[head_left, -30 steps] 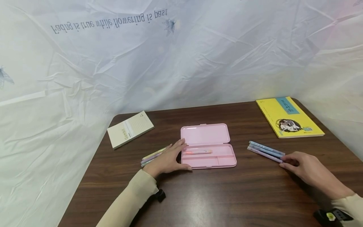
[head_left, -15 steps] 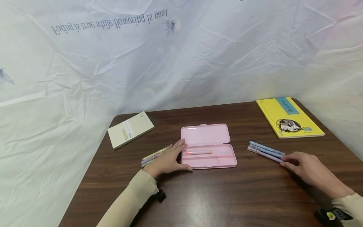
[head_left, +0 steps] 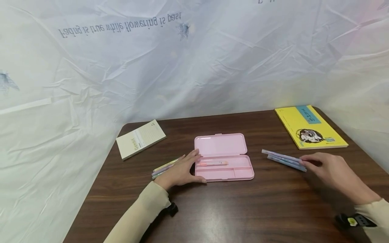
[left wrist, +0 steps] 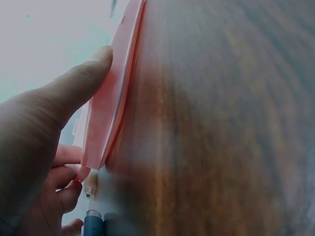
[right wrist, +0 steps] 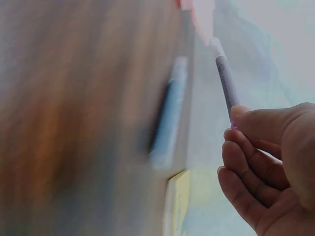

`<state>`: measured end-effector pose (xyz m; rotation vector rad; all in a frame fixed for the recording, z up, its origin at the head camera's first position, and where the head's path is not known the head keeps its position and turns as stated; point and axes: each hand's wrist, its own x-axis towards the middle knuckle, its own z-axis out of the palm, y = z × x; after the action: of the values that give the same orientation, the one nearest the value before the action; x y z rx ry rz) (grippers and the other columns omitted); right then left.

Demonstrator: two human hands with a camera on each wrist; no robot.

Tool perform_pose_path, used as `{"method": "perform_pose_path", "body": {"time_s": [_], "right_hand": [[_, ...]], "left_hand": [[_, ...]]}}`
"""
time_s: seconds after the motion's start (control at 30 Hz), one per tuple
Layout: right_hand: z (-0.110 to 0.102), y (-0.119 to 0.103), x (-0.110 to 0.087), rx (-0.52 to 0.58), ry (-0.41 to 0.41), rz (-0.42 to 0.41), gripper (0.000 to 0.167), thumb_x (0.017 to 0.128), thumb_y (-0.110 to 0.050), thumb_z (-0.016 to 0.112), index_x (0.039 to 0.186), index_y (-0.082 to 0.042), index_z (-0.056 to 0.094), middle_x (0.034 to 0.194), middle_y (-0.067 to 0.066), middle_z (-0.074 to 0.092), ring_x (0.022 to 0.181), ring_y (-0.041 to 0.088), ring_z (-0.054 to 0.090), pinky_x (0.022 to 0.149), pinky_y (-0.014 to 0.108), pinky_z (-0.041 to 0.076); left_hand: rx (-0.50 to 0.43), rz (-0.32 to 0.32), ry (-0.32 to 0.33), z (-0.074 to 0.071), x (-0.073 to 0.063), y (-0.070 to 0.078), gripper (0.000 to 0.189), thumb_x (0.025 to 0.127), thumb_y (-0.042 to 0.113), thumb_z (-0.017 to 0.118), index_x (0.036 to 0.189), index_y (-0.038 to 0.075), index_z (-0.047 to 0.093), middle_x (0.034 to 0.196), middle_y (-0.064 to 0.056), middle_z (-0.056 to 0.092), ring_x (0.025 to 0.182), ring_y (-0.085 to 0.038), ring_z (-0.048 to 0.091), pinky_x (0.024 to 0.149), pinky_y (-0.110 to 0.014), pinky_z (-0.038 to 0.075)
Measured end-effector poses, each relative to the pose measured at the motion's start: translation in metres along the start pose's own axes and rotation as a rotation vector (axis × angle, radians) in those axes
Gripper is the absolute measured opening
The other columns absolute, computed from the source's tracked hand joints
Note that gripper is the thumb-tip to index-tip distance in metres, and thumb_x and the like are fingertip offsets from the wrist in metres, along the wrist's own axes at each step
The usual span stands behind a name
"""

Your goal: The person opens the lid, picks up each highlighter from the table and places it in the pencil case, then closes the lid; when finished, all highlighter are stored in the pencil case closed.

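A pink pencil case (head_left: 220, 145) lies with its lid up in the middle of the table, one peach-coloured pen (head_left: 214, 163) in its long compartment. My left hand (head_left: 179, 171) holds the case's left end, the thumb on the front wall and the fingers round the end, as the left wrist view shows. Several pens (head_left: 164, 167) lie partly hidden behind that hand. To the right, my right hand (head_left: 329, 170) pinches a purple pen (right wrist: 226, 83) by one end between thumb and index finger, raised over the table. Blue pens (head_left: 285, 162) lie just below it.
A yellow book (head_left: 319, 131) lies at the table's back right corner. At the back left is a cream notepad (head_left: 141, 139). A white printed curtain (head_left: 194, 67) hangs close behind the table (head_left: 237, 216).
My right hand has lifted the purple pen off the table and moved it slightly back, over the blue pens. The left hand stays on the pencil case.
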<state>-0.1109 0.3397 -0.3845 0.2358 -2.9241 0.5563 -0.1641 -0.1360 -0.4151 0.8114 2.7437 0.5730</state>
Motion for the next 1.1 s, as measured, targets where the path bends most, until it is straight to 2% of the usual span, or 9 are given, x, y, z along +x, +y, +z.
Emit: {"method": "perform_pose_path", "body": {"time_s": [0.1,0.2,0.43,0.63,0.9,1.1], "right_hand": [[-0.005,-0.013,0.006,0.027,0.007,-0.018,0.027,0.094,-0.031,0.070,0.105,-0.007,0.077,0.095,0.012,0.073,0.072,0.017,0.057,0.056,0.030,0.043],[-0.005,-0.029,0.014,0.062,0.017,-0.066,0.024,0.094,-0.029,0.072,0.106,-0.010,0.077,0.094,0.006,0.073,0.068,0.012,0.051,0.054,0.026,0.039],[0.006,-0.070,0.034,0.118,0.034,-0.212,0.015,0.089,-0.020,0.077,0.101,-0.012,0.078,0.087,-0.005,0.071,0.069,0.010,0.052,0.056,0.025,0.042],[0.022,-0.096,0.047,0.166,0.079,-0.338,0.012,0.085,-0.015,0.080,0.097,-0.015,0.079,0.085,-0.010,0.071,0.074,0.007,0.058,0.062,0.029,0.051],[0.041,-0.119,0.056,0.269,-0.036,-0.369,0.012,0.087,-0.012,0.078,0.099,-0.013,0.079,0.091,-0.006,0.072,0.078,0.008,0.062,0.066,0.026,0.054],[0.058,-0.134,0.062,0.282,-0.128,-0.354,0.014,0.088,-0.016,0.077,0.101,-0.015,0.079,0.094,-0.006,0.073,0.080,0.008,0.061,0.068,0.027,0.055]], "left_hand": [[-0.001,-0.001,-0.003,0.000,0.000,0.000,0.103,0.077,0.074,0.068,0.156,0.017,0.034,0.167,0.002,0.012,0.152,-0.011,0.011,0.124,-0.045,0.012],[-0.004,-0.002,-0.002,0.000,0.001,0.000,0.104,0.077,0.074,0.068,0.156,0.017,0.033,0.167,0.002,0.012,0.152,-0.010,0.011,0.124,-0.045,0.012],[0.000,-0.001,-0.007,-0.001,0.001,0.000,0.104,0.077,0.075,0.067,0.156,0.017,0.034,0.167,0.003,0.012,0.152,-0.011,0.011,0.124,-0.045,0.012],[-0.003,-0.007,-0.011,0.000,0.001,0.001,0.105,0.076,0.075,0.067,0.156,0.017,0.033,0.167,0.004,0.012,0.152,-0.009,0.011,0.124,-0.043,0.011],[-0.015,-0.006,-0.010,0.001,0.003,0.002,0.103,0.076,0.074,0.069,0.156,0.018,0.035,0.167,0.004,0.013,0.152,-0.010,0.011,0.124,-0.043,0.011],[-0.012,-0.015,-0.006,0.001,0.002,0.001,0.105,0.075,0.074,0.069,0.156,0.017,0.034,0.167,0.004,0.012,0.152,-0.010,0.010,0.124,-0.043,0.012]]}}
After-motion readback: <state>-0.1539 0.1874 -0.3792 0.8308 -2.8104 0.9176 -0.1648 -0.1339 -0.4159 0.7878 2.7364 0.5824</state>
